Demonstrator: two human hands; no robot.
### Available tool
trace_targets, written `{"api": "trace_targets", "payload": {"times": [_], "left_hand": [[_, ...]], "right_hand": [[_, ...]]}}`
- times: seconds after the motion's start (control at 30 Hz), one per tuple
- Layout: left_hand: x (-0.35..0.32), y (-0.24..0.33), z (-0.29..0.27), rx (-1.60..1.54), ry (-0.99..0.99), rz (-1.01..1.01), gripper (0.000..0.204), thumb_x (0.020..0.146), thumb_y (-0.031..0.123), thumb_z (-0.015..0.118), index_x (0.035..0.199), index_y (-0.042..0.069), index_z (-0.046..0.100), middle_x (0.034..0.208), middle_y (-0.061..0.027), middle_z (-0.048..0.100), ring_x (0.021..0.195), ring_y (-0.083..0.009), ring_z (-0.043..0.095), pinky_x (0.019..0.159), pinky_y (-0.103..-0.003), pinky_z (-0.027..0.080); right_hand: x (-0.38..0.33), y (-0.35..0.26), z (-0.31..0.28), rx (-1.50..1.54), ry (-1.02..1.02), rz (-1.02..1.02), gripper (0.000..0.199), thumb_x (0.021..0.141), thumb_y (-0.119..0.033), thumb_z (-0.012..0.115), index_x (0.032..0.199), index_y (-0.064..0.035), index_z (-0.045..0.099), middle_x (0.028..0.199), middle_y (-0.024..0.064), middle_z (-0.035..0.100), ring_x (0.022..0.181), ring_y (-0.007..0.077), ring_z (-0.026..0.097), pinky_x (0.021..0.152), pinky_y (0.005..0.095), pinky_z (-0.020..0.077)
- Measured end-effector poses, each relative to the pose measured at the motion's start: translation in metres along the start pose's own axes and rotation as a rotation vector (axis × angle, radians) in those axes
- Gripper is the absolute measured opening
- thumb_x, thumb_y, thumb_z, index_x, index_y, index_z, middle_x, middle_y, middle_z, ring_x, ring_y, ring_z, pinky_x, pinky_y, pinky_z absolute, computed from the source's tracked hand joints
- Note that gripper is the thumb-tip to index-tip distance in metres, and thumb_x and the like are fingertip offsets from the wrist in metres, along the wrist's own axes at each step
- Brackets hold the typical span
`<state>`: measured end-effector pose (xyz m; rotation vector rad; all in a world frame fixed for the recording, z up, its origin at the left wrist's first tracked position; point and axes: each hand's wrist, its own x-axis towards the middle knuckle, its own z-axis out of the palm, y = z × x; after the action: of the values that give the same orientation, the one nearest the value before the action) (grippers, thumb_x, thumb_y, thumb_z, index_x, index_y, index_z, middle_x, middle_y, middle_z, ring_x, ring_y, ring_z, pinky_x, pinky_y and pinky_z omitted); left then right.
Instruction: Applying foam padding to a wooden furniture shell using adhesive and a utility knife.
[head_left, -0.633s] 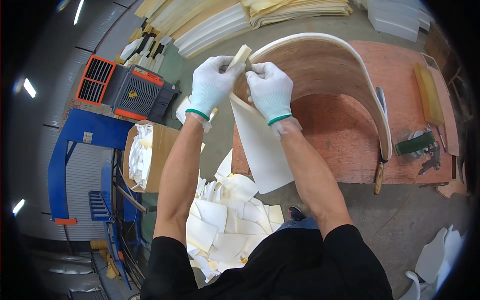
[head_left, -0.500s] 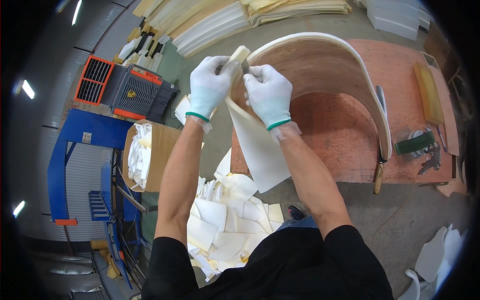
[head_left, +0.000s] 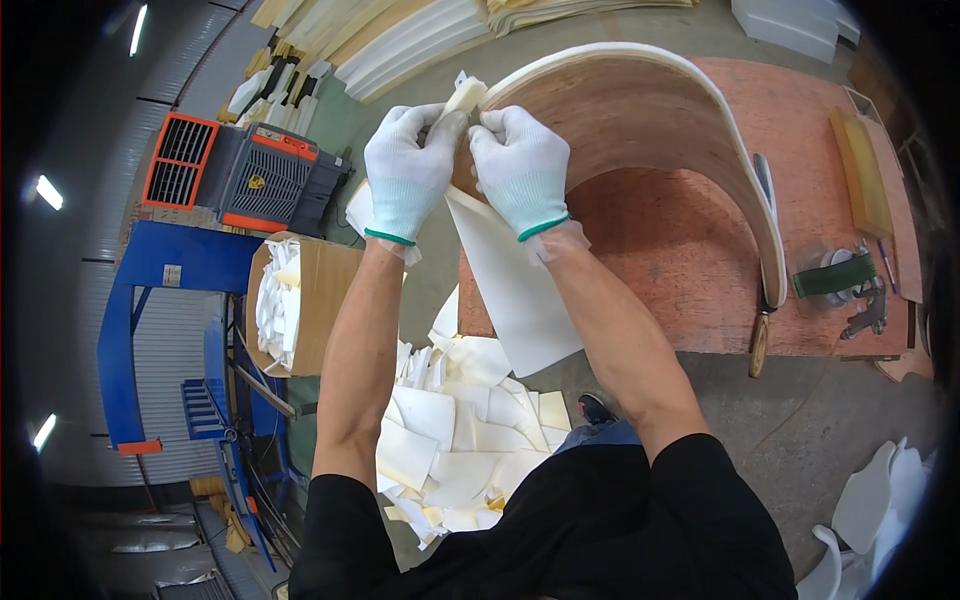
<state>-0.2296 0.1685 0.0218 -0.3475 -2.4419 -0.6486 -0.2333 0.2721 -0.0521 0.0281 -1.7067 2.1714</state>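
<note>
A curved plywood shell (head_left: 640, 120) with white foam along its rim stands on the reddish wooden table. At its left end, my left hand (head_left: 410, 150) is closed on a small cream foam strip (head_left: 465, 97) that sticks up past the fingertips. My right hand (head_left: 520, 155) is pinched right beside it, at the shell's edge. What its fingers grip is hidden. Below both hands, a white foam sheet (head_left: 515, 290) hangs down from the shell's left end, past the table's side.
The reddish table (head_left: 640, 290) carries a wooden-handled knife (head_left: 760, 345), a green tape roll (head_left: 835, 277), a spray gun (head_left: 868, 312) and a yellow foam block (head_left: 860, 185). Foam offcuts (head_left: 460, 430) cover the floor at left. A carton of scraps (head_left: 320, 310) stands farther left.
My hands have shifted slightly up and left in the picture, while the view itself has shifted a little. A dark thin piece seen between my fingers before is now hidden.
</note>
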Motion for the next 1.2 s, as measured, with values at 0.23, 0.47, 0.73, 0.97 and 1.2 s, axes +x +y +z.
{"api": "trace_targets", "payload": {"times": [0.23,0.47,0.73,0.97,1.2], "left_hand": [[-0.002,-0.001,-0.002,0.026,0.011,0.003,0.019,0.087,0.018,0.075,0.095,0.001,0.075,0.084,-0.0122,0.068,0.069,-0.0177,0.067,0.067,-0.029,0.053],[-0.003,-0.002,0.002,0.036,0.032,0.027,0.020,0.087,0.017,0.076,0.093,-0.001,0.074,0.083,-0.0114,0.068,0.067,-0.0159,0.066,0.065,-0.028,0.053],[-0.003,-0.003,0.005,0.025,0.064,0.062,0.018,0.085,0.015,0.078,0.093,-0.001,0.074,0.082,-0.0092,0.068,0.065,-0.0132,0.064,0.063,-0.026,0.052],[-0.007,-0.008,0.001,0.058,0.068,0.062,0.019,0.085,0.016,0.078,0.094,-0.001,0.074,0.081,-0.0082,0.068,0.065,-0.0122,0.064,0.063,-0.026,0.051],[-0.006,-0.003,0.003,0.019,0.078,0.087,0.017,0.086,0.014,0.078,0.093,-0.001,0.074,0.079,-0.0081,0.067,0.064,-0.0123,0.063,0.062,-0.026,0.051]], "right_hand": [[-0.015,-0.001,0.003,0.110,0.078,0.045,0.016,0.085,-0.016,0.071,0.091,-0.0012,0.070,0.079,0.0195,0.070,0.076,0.0340,0.071,0.069,0.0391,0.0565],[-0.026,-0.003,-0.003,-0.064,0.096,-0.110,0.014,0.086,-0.009,0.073,0.094,0.0020,0.070,0.075,0.0146,0.071,0.066,0.0157,0.070,0.063,0.0302,0.0554],[-0.008,-0.003,0.007,-0.089,0.141,-0.099,0.012,0.083,-0.017,0.071,0.086,-0.0053,0.070,0.076,0.0180,0.068,0.073,0.0370,0.068,0.065,0.0427,0.0553],[-0.046,0.004,-0.005,-0.040,0.056,-0.144,0.011,0.082,-0.016,0.072,0.087,-0.0060,0.069,0.079,0.0178,0.069,0.075,0.0366,0.069,0.066,0.0419,0.0555],[-0.021,0.001,-0.012,-0.152,-0.071,-0.150,0.016,0.083,-0.012,0.073,0.096,-0.0019,0.071,0.083,0.0181,0.071,0.078,0.0322,0.071,0.069,0.0351,0.0559]]}}
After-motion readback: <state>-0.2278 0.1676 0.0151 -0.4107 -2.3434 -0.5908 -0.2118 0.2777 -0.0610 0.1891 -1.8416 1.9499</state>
